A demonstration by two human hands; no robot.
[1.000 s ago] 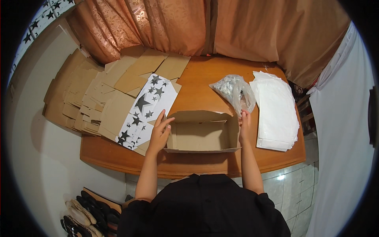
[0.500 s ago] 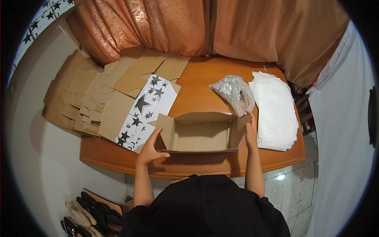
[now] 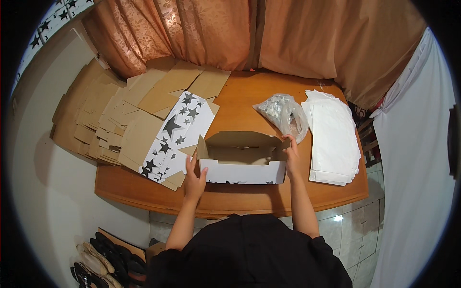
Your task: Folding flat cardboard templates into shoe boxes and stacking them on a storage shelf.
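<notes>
Cardboard box (image 3: 242, 172): open-topped, rectangular, longer from side to side than from front to back. It stands on the wooden table (image 3: 240, 108), near the edge closest to the person. The interior is plain brown board. The front panel is white on its outer face, with parts of black star prints along its lower edge; its upper edge has a shallow stepped cutout. The rear panel rises higher than the front and its top edge slopes down at both ends. The left end panel stands up beside the left hand.

Left hand (image 3: 195, 181): partly open, thumb at the left end of the front panel, fingers extended along the left side. Whether it grips the box cannot be told. Right hand (image 3: 292, 158): fingers bent over the upper edge of the right end, holding it.

Left of the box lies a white star-printed cardboard blank (image 3: 173, 134), adjoining overlapping brown cardboard sheets (image 3: 103, 113). Behind the right hand sits a translucent plastic bag (image 3: 285, 115) with indistinct contents; to its right, a stack of white sheets (image 3: 332, 139). An orange-brown curtain (image 3: 297, 38) hangs beyond the table.
</notes>
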